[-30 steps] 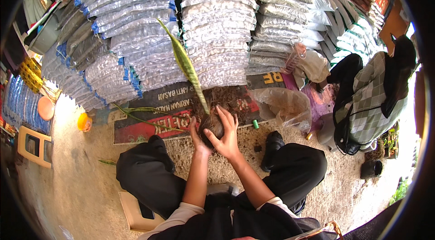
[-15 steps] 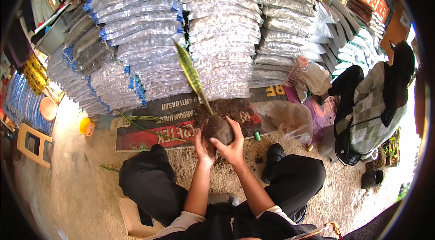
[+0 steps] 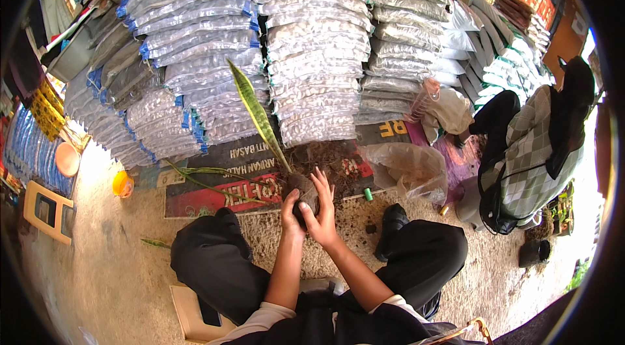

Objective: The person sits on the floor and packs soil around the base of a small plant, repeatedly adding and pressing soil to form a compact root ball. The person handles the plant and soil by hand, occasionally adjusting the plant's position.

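Note:
Between my two palms is a potted snake plant (image 3: 257, 110), its single tall yellow-edged leaf leaning to the left. Its dark, rounded base (image 3: 303, 188) is soil-covered; whether it is a bag, a pot or bare soil I cannot tell. My left hand (image 3: 292, 216) cups the base from the left. On the other side my right hand (image 3: 321, 213) presses against it, fingers stretched along its right side. Behind the base, dark loose soil and roots (image 3: 329, 157) lie on a printed banner (image 3: 189, 205). More snake plant leaves (image 3: 195, 179) rest on the banner's left part.
Stacked bags of pebbles (image 3: 316, 52) rise just beyond the banner. Right of the soil lie a clear plastic bag (image 3: 407, 166) and a small green cap (image 3: 368, 194). Another person (image 3: 534, 143) crouches at the right. An orange tub (image 3: 122, 184) and a beige stool (image 3: 49, 211) stand left.
The plant has tilted and shifted slightly left, its base turned between my hands. My right hand has moved left, and its fingers have straightened upward along the base.

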`<state>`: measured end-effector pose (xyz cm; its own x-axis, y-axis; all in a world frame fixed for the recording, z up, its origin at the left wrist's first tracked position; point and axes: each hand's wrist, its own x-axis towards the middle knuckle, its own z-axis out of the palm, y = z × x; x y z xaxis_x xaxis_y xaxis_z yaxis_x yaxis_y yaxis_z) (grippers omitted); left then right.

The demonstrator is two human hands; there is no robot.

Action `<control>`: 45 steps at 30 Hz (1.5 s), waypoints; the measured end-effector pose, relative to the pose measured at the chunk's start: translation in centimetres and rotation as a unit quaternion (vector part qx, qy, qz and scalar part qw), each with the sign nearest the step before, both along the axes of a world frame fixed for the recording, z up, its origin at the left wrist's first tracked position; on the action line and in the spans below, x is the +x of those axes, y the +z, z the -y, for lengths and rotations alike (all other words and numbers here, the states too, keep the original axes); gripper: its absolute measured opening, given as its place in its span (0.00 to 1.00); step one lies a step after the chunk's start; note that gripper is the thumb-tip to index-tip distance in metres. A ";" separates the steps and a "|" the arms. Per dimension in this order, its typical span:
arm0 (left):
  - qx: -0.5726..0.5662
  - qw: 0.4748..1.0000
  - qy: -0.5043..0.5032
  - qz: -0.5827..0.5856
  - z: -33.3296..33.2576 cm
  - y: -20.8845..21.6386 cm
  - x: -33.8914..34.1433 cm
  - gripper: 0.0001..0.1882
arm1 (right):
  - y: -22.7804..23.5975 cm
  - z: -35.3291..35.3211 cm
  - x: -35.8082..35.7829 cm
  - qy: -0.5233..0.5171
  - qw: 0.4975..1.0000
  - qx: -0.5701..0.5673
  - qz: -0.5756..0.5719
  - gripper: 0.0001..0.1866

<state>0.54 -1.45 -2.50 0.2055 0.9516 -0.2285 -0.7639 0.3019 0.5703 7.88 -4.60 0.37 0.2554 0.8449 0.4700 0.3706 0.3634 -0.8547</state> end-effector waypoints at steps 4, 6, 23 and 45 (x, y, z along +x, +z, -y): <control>-0.020 0.998 0.000 0.056 -0.4 -1.0 -0.2 0.24 | -0.4 -0.2 0.2 0.032 0.999 -0.038 -0.019 0.33; -0.015 0.997 0.010 0.071 -0.3 -0.5 0.1 0.24 | 0.2 -0.3 1.0 0.039 0.997 -0.049 -0.043 0.33; -0.027 0.989 -0.115 0.093 0.5 -3.6 -0.2 0.24 | 6.8 0.6 5.8 -0.185 0.974 -0.003 0.130 0.43; -0.008 0.995 -0.056 0.078 0.8 -0.7 1.4 0.29 | 2.0 -0.6 1.1 -0.064 0.980 -0.070 0.177 0.40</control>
<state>1.97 -2.24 -3.25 0.3442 0.9172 -0.2009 -0.8033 0.3984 0.4426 9.00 -4.03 2.39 0.2048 0.8791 0.4303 0.6874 0.1838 -0.7026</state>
